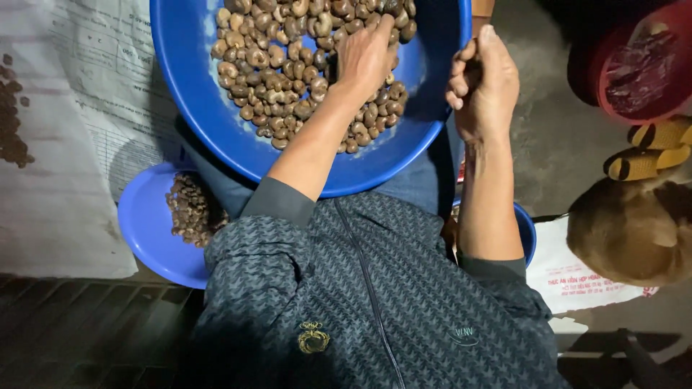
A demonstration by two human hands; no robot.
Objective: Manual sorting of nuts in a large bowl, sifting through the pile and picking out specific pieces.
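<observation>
A large blue basin rests on my lap, holding a pile of pale brown, kidney-shaped nuts. My left hand lies on the pile at its right side, with the fingertips pushed down among the nuts and hidden. My right hand is curled into a fist just outside the basin's right rim. I cannot make out whether anything is inside the fist. My dark patterned zip jacket fills the bottom of the view.
A smaller blue bowl with darker nut pieces sits low on the left, over a white printed sack. Another blue bowl's rim shows under my right forearm. A red tub, yellow striped gloves and a brown haired shape are on the right.
</observation>
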